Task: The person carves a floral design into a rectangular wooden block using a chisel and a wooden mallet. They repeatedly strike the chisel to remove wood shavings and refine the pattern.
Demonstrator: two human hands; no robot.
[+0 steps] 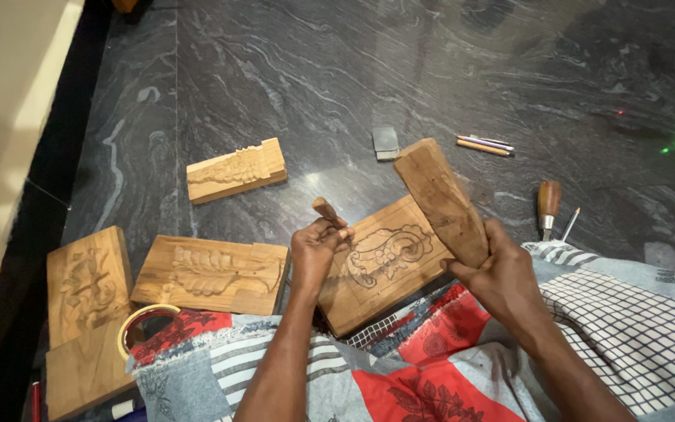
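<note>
My left hand (316, 252) grips a chisel by its wooden handle (327, 210), its tip set on a carved wooden panel (388, 262) with a floral pattern. The blade is hidden by my fingers. My right hand (500, 275) is closed on a long wooden mallet (441, 199), raised at a slant above the panel's right end. The panel lies on the dark stone floor, its near edge resting on a patchwork cloth (447, 367) over my lap.
Other carved wood blocks lie at the left (212, 273), (87, 281) and further back (236, 169). A plain board (83, 371) and a yellow ring (138, 320) sit near my left knee. A sharpening stone (385, 141), pencils (484, 144) and a wooden-handled tool (548, 205) lie beyond. A pale wall (1, 117) runs along the left.
</note>
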